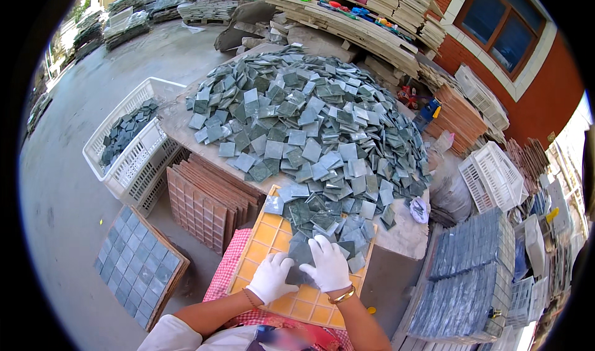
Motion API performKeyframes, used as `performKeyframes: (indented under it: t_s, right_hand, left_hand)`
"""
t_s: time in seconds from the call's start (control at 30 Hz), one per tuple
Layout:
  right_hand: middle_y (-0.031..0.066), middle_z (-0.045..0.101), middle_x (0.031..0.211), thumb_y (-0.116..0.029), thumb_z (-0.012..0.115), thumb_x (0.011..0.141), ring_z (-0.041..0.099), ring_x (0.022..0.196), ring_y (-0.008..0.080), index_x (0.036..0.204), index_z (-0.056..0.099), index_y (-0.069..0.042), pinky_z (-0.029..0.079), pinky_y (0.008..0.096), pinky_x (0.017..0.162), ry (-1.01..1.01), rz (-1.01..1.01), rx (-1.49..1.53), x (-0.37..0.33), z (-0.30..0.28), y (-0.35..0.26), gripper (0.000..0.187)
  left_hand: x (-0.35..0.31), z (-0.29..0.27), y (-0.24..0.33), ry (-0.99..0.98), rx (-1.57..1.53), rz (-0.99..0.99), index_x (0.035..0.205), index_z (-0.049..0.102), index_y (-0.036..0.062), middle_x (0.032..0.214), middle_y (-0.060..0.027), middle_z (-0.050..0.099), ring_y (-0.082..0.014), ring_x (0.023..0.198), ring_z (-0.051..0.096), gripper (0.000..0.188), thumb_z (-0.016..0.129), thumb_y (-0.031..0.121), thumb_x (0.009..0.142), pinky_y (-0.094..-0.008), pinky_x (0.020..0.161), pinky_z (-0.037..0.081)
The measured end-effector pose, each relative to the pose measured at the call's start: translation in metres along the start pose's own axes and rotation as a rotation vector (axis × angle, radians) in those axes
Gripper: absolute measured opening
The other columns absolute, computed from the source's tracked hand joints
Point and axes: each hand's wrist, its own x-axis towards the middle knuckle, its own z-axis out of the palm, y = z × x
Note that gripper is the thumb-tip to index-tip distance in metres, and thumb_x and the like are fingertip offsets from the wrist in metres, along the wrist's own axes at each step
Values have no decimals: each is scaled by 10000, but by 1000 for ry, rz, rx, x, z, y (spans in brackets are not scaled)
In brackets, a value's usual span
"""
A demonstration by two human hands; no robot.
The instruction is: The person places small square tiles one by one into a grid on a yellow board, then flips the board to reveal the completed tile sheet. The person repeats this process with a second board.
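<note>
Both my hands wear white gloves, low over a yellow grid tray divided into square cells. Between them lie dark grey-green stone tiles. My left hand curls its fingers and thumb at the left edge of a tile there. My right hand is at the right side, its fingers bent over the tiles and its thumb pointing left. Exactly how the fingers grip is partly hidden. Loose square tiles spill onto the tray's far part from a large heap. The near cells show bare yellow.
A stone slab table bears the heap. On the left stand white crates with tiles, stacked brown grid trays and a tile-filled tray. To the right are rows of stacked tiles and a white crate.
</note>
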Motion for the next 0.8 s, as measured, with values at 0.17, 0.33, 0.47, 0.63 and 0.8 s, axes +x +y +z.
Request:
performKeyframes:
  t_s: [0.17,0.33,0.47,0.63,0.8]
  right_hand:
    - [102,503,1218,-317,797,656,559,880,272,1162,508,-67,498,376,771,-44,29,-127,5,1,-6,634]
    - [93,510,1147,-281,773,673,560,863,271,1126,526,-59,496,378,756,7,1,-161,7,2,-16,561]
    - [104,518,1098,-242,746,691,560,857,290,1146,525,-52,494,386,756,94,-47,34,-3,6,-29,541]
    - [139,538,1071,-244,717,729,587,961,314,1154,548,-72,508,394,814,-138,-9,367,-51,25,-59,488]
    - [158,549,1084,-284,721,748,582,980,323,1176,566,-67,504,380,827,-180,103,456,-78,28,-55,505]
  left_hand:
    - [-31,-37,-25,-167,-19,-139,1134,537,73,1074,-125,570,-320,1023,547,563,786,276,671,-408,876,463]
    - [-66,-72,-51,-105,13,-6,1108,586,122,1107,-101,548,-326,1019,531,575,818,267,603,-419,892,463]
    - [-88,-71,-60,-112,-10,-36,1111,602,129,1097,-99,540,-329,1022,521,586,832,267,589,-419,886,462]
    - [-89,-72,-63,-125,-52,-71,1130,615,143,1083,-93,538,-322,1016,522,596,839,264,592,-418,883,461]
    - [-90,-75,-67,-157,-61,-39,1145,621,153,1096,-95,528,-326,1018,521,585,832,271,612,-419,891,460]
